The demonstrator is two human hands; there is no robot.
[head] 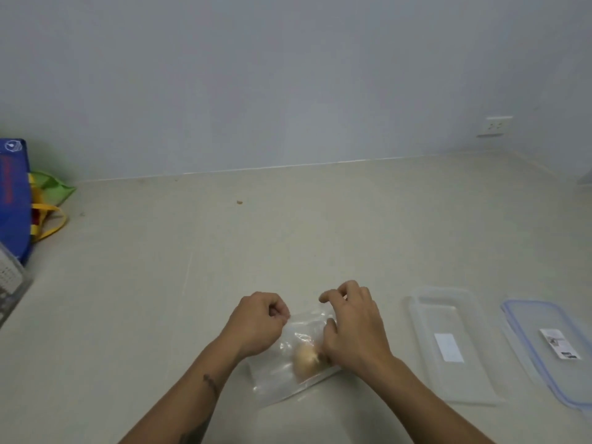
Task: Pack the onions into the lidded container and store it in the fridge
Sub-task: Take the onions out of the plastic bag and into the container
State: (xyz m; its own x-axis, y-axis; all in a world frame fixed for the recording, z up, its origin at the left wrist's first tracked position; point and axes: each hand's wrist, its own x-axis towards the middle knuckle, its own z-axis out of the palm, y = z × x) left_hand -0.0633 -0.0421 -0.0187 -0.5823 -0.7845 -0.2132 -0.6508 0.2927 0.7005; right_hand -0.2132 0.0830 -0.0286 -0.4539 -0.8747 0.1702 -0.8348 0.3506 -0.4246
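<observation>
Now both hands, left point(256, 325) and right point(352, 328), pinch a clear bag point(288, 370) of onions point(306, 358) left of the container point(448, 344) and lid point(551, 347).

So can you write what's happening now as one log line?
stage: opening bag | left hand: pinching clear bag | right hand: on bag | onion: inside bag | container: open | lid: off

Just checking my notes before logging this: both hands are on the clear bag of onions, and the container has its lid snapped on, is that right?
Not quite. The head view shows the lid lying off, beside the open container. Both the left hand and right hand are on the clear bag.
</observation>
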